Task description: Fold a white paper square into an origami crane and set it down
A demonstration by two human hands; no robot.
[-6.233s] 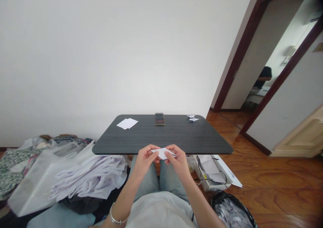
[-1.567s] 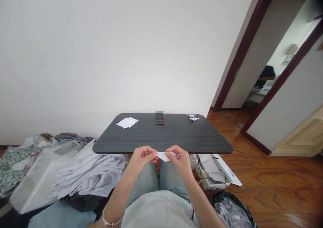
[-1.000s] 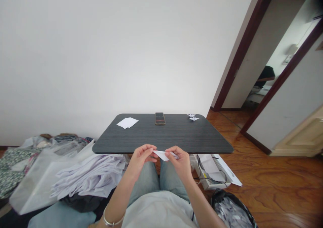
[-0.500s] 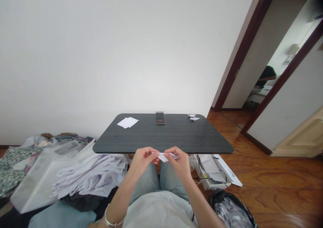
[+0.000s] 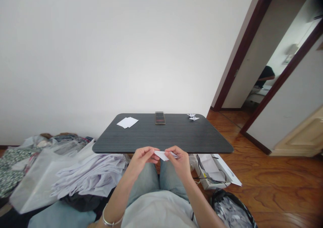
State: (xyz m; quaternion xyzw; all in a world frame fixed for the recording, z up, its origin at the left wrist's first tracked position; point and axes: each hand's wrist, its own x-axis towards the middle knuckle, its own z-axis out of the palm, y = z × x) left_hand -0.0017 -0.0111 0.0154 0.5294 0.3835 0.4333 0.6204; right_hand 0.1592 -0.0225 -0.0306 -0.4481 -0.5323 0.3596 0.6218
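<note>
Over my lap, just in front of the dark table's near edge (image 5: 161,149), both hands pinch a small folded white paper (image 5: 163,155). My left hand (image 5: 142,159) grips its left tip with thumb and fingers closed. My right hand (image 5: 179,160) pinches the right end, with the fingers curled over it. The paper is a flat, pointed shape held level between them. On the table's far side lie a few white sheets (image 5: 127,122) at the left, a phone (image 5: 159,118) in the middle and small folded paper figures (image 5: 193,117) at the right.
Plastic bags and piled cloth (image 5: 63,174) fill the floor to my left. A white box with cables (image 5: 214,174) and a dark bin (image 5: 233,211) sit at my right on the wooden floor. An open doorway (image 5: 267,83) at the right shows a person in another room.
Both hands stay on the folded paper with small finger shifts. Compared with the oldest frame the paper is narrower and more pointed. It sits slightly lower than it did then.
</note>
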